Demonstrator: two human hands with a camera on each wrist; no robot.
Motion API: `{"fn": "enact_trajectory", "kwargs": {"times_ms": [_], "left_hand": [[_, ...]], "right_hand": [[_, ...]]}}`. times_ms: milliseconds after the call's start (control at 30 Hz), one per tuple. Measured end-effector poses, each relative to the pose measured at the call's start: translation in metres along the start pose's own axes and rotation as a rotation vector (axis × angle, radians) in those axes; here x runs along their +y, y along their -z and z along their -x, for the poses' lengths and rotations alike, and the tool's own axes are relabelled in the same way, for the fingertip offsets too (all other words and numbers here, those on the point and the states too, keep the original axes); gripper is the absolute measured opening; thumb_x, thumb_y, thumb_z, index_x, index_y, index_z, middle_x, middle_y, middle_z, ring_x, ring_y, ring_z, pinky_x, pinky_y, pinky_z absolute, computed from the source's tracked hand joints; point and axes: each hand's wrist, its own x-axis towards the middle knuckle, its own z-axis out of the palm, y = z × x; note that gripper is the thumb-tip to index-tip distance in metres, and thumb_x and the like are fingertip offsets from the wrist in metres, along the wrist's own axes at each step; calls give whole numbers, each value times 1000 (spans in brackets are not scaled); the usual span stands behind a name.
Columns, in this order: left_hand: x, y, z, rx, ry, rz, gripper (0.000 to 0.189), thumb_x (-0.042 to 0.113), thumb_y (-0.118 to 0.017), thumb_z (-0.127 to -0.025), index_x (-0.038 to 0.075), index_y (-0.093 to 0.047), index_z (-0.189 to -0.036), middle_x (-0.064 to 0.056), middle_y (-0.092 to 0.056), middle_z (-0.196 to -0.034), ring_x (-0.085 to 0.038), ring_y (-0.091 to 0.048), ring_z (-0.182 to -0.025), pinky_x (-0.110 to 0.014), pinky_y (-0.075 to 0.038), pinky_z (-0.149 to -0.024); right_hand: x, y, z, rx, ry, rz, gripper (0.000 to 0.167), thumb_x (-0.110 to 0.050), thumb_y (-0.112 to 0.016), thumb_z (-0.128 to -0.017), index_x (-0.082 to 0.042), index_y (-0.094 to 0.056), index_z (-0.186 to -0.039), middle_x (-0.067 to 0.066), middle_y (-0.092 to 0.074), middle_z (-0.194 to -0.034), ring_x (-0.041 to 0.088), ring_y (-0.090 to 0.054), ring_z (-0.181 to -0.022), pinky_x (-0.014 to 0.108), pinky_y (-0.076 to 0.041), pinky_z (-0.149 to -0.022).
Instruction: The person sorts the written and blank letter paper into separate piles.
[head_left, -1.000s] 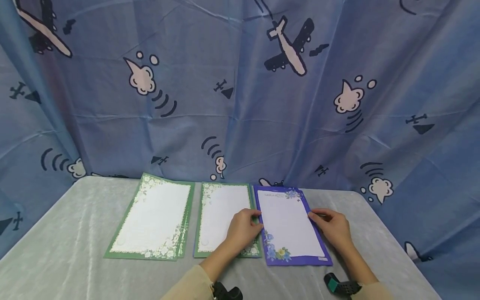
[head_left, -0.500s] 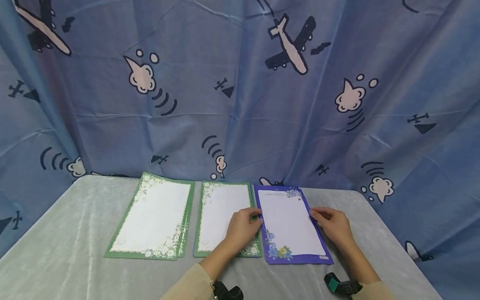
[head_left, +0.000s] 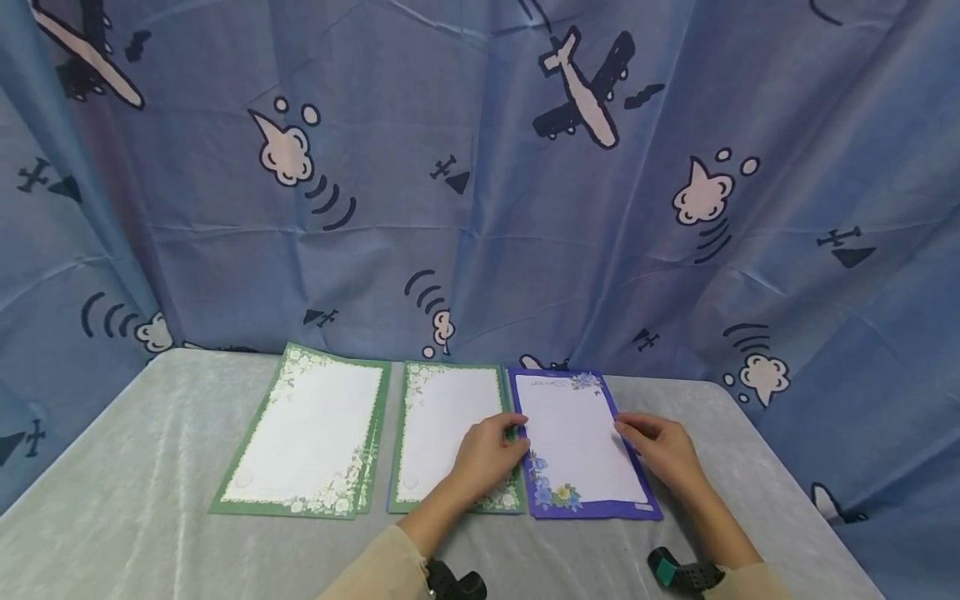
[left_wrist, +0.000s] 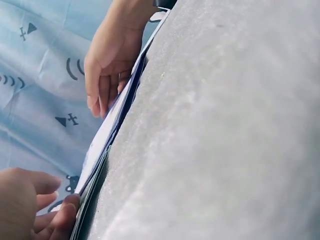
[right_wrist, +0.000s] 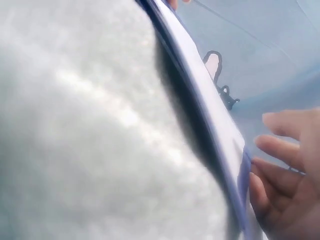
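A stack of purple-bordered, flower-printed paper sheets (head_left: pixel 581 450) lies on the table between both hands. My left hand (head_left: pixel 486 454) touches the stack's left edge with its fingertips, thumb and fingers apart, reaching over the middle green-bordered sheets (head_left: pixel 442 433). At the right edge, the fingers of my right hand (head_left: pixel 666 457) rest against the paper. The right wrist view shows the right hand (right_wrist: pixel 287 180) with spread fingers beside the layered purple edge (right_wrist: pixel 235 185). In the left wrist view, the left hand (left_wrist: pixel 25 205) is near the sheets' edges, the right hand (left_wrist: pixel 112 60) farther off.
Another stack of green-bordered sheets (head_left: pixel 303 433) lies at the left, slightly fanned. A pale grey cloth covers the table (head_left: pixel 135 500). Behind its far edge hangs a blue curtain (head_left: pixel 375 192) printed with planes.
The purple sheets have shifted slightly away from me, and their near edge looks more even. Both hands stay at the sides of the stack, with only small finger movements.
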Motion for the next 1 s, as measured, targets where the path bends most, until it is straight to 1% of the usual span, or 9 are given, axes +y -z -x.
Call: {"fn": "enact_trajectory", "kwargs": {"times_ms": [100,200,267,333,467,633,800,900,1000], "left_hand": [[3,1,0,-6,-9,59,35,13,-68,-94,5,-68,-128,1,-56,-60,-4,-38,-43,-20,-34,-47],[10,4,-1,-31,-7,121,36,11,-66,-95,2,-66,-130,-13,-72,-93,-3,-43,-48,-19,-38,-48],[16,8,1,-59,-9,132,35,13,-65,-97,2,-65,-130,-17,-72,-116,-4,-48,-53,-20,-40,-49],[21,15,4,-95,-18,106,34,15,-64,-98,3,-66,-130,-16,-69,-127,-4,-53,-61,-21,-44,-53],[25,37,16,-111,-64,-34,31,19,-63,-99,7,-68,-128,-11,-70,-126,-9,-64,-78,-24,-50,-64],[12,69,29,28,-89,-189,25,16,-66,-96,9,-73,-118,-9,-72,-119,-18,-69,-90,-32,-54,-77],[-8,95,34,172,3,-240,21,14,-70,-92,10,-76,-112,-8,-73,-110,-20,-66,-91,-36,-53,-75],[-17,107,35,234,67,-252,21,14,-71,-90,10,-76,-111,-8,-70,-99,-17,-60,-83,-33,-49,-69],[-25,114,36,281,93,-237,22,10,-72,-89,6,-76,-110,-9,-65,-90,-15,-52,-72,-28,-43,-63]], "right_hand": [[-2,5,3,-24,11,29,46,-34,-61,-101,2,-66,-130,25,-67,-130,30,-66,-108,33,-60,-83],[-8,15,6,-41,33,96,47,-34,-59,-102,3,-65,-130,27,-66,-129,33,-67,-106,38,-60,-81],[-14,21,9,-40,53,141,49,-36,-59,-102,4,-64,-130,29,-64,-130,39,-65,-108,45,-59,-84],[-20,25,11,-42,62,178,50,-37,-58,-102,3,-64,-131,30,-63,-132,43,-62,-114,51,-57,-88],[-38,26,16,-66,115,184,48,-36,-59,-101,2,-66,-130,28,-64,-131,45,-60,-119,55,-55,-94],[-64,15,26,-102,251,128,38,-30,-64,-100,-1,-71,-123,21,-70,-125,37,-66,-112,52,-56,-92],[-84,-9,30,-162,346,65,35,-31,-66,-99,-5,-74,-120,13,-74,-120,27,-69,-104,39,-58,-85],[-94,-30,31,-217,344,5,32,-28,-68,-97,-5,-74,-118,12,-75,-116,21,-70,-94,30,-57,-76],[-104,-52,32,-260,316,-51,30,-25,-68,-97,-4,-74,-119,13,-75,-115,17,-70,-86,27,-55,-68]]}}
